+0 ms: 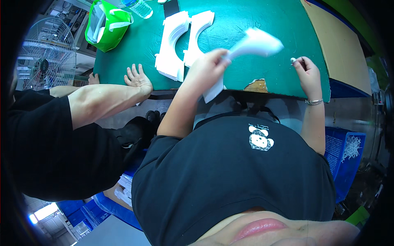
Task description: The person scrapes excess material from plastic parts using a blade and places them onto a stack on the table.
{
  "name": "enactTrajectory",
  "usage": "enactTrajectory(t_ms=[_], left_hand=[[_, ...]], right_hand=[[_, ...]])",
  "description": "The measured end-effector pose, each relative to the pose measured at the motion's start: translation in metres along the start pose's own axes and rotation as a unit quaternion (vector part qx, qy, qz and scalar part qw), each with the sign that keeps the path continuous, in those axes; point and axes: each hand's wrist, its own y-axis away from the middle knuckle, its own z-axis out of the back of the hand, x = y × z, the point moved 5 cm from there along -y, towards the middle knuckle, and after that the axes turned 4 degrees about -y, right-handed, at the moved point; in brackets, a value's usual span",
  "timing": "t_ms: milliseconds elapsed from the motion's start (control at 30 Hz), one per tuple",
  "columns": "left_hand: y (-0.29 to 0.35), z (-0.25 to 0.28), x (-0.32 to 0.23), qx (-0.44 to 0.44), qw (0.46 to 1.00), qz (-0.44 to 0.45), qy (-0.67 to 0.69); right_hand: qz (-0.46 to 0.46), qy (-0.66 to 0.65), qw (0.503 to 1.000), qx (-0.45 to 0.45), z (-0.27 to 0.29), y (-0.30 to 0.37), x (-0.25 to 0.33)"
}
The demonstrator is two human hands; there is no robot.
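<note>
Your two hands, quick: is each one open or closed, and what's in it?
Left hand: closed, holding a white curved piece, blurred.
Right hand: closed, fingertips pinching a small white bit.

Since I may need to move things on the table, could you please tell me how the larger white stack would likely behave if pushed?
The larger white stack would probably slide apart in layers, as its side shows many thin edges and no band is visible. It seems unlikely to roll, since it lies flat on the green table.
</note>
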Motion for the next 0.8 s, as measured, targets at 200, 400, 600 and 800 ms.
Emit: enactTrajectory(t_ms=[200, 400, 600, 800], left_hand=[[-0.019, 0.035, 0.059, -0.225, 0.950, 0.142, -0.163], [-0.028, 0.033, 0.077, -0.266, 0.852, 0.197, -0.407], [-0.032, 0.019, 0.076, -0.140, 0.880, 0.222, -0.395], [-0.045, 0.017, 0.084, -0.112, 0.861, 0.258, -0.424]], right_hand=[[-0.027, 0.389, 0.895, -0.218, 0.046, -0.006, -0.042], [0.012, 0.444, 0.858, -0.258, 0.034, -0.001, -0.051], [0.025, 0.440, 0.860, -0.256, 0.037, 0.001, -0.055], [0.023, 0.440, 0.860, -0.259, 0.037, -0.002, -0.050]])
